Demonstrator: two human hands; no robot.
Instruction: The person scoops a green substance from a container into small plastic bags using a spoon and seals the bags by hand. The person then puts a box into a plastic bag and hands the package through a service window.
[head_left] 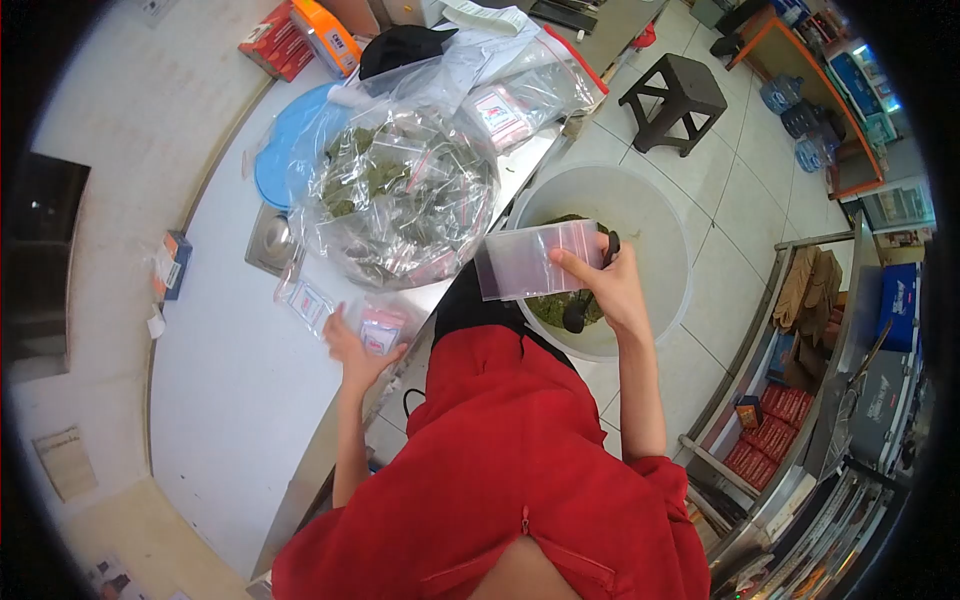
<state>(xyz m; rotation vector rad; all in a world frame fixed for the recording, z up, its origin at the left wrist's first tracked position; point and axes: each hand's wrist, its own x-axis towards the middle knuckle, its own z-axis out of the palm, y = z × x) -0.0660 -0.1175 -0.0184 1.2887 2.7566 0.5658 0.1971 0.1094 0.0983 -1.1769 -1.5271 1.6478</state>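
My right hand is closed on a stack of clear zip-lock bags, thumb across the top. A black object, perhaps a scoop, shows partly behind the bags; I cannot tell whether the hand holds it too. Below stands a big white bucket with green dried leaf material inside. My left hand, a little blurred, is at the white table with its fingers apart, around a pack of small plastic bags with a printed label. Beside it lies another labelled bag pack.
A large clear bag of filled small bags stands on the table, near a blue lid and a metal container. A dark stool stands on the tiled floor; a shelf with red boxes is at right.
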